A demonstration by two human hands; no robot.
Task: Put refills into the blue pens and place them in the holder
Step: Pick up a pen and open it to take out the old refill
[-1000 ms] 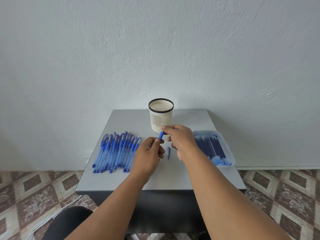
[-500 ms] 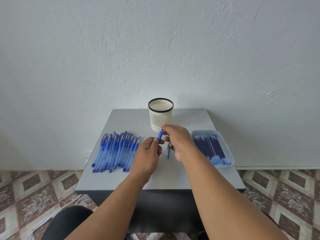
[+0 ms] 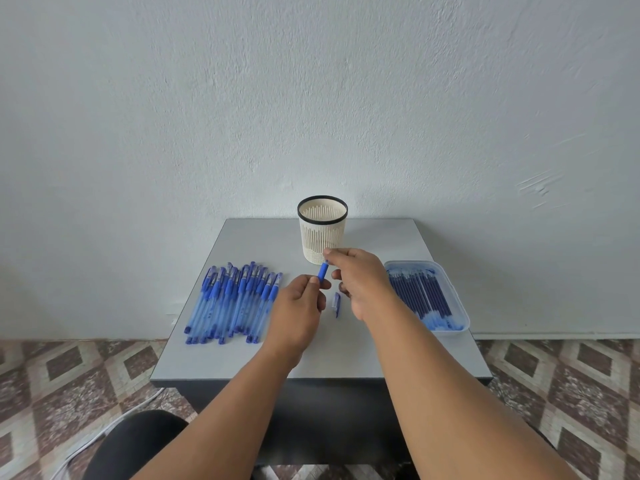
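Over the middle of the grey table point(image 3: 381, 355), both hands hold one blue pen point(image 3: 323, 270). My left hand point(image 3: 298, 308) grips its lower part, which the fingers hide. My right hand point(image 3: 360, 278) pinches the pen's upper end between thumb and forefinger. A loose blue cap point(image 3: 336, 304) lies on the table just below the hands. A row of several blue pens point(image 3: 232, 299) lies to the left. The cream slotted holder point(image 3: 322, 228) with a black rim stands behind the hands. Its inside looks empty.
A clear plastic tray point(image 3: 453, 299) with several dark blue refills sits at the right edge of the table. A white wall rises right behind the table. Patterned floor tiles and a white cable point(image 3: 104, 434) lie below left.
Both hands have stayed nearly in place with the pen between them. My right hand's fingers have shifted slightly at the pen's upper end.
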